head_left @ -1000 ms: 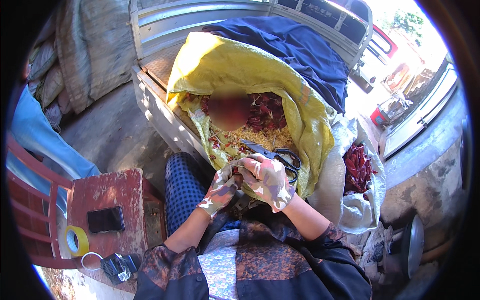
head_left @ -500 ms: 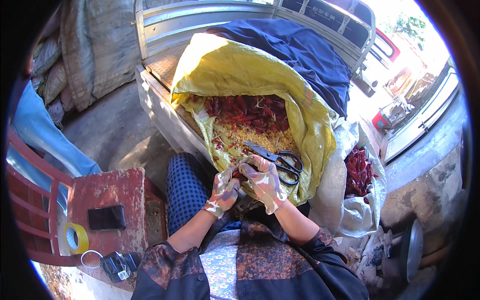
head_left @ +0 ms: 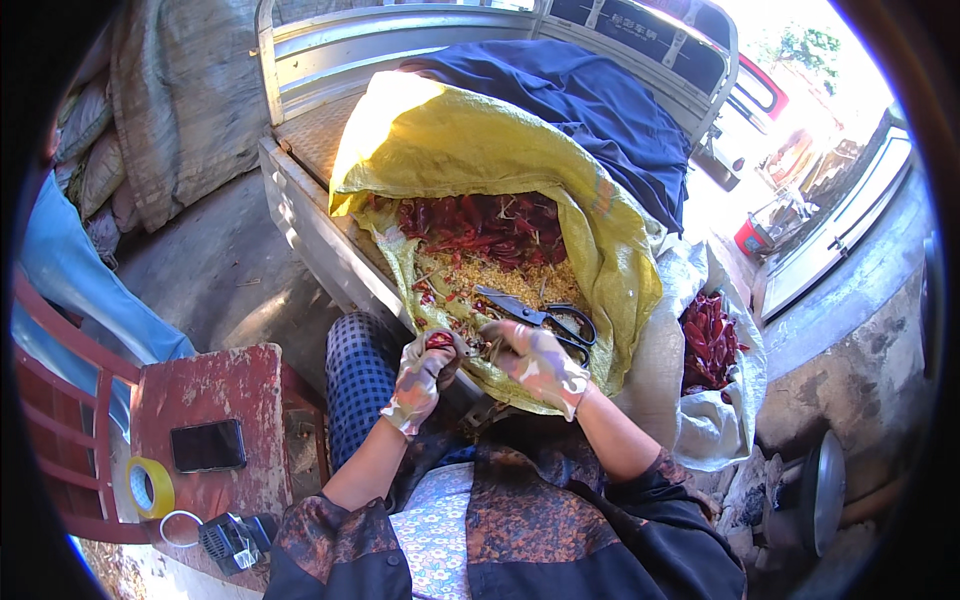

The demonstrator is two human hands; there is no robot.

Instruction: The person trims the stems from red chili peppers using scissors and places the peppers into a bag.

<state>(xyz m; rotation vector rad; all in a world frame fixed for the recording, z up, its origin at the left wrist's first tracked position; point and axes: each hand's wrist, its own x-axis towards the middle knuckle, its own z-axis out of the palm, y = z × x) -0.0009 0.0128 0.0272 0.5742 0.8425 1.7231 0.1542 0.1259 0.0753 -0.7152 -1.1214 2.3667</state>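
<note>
Your left hand (head_left: 418, 378), in a camouflage-patterned glove, is closed on a red chilli (head_left: 440, 341), which shows at the top of the curled fingers, just by the near edge of the yellow sack (head_left: 470, 135). Your right hand (head_left: 545, 365), gloved to match, is apart from it at the sack's near lip, fingers bent; whether anything is pinched in them cannot be told. Expect the chilli to weigh almost nothing, with a thin, dry skin that is probably more brittle than soft: a hard squeeze could crack it and let out seeds like the yellow seeds (head_left: 515, 282) lying loose in the sack. Its glossy surface may slip against glove fabric, so keep a light, even hold around the body, or take the stem end, likely the toughest part. The heap of chillies (head_left: 480, 228) farther in looks tangled; lift from there gently, one pod at a time. Just beyond your right hand lie the black-handled scissors (head_left: 541, 317), blades toward your left; being metal, they should feel far heavier and stiffer, and the handle loops are the safe place to grip.
</note>
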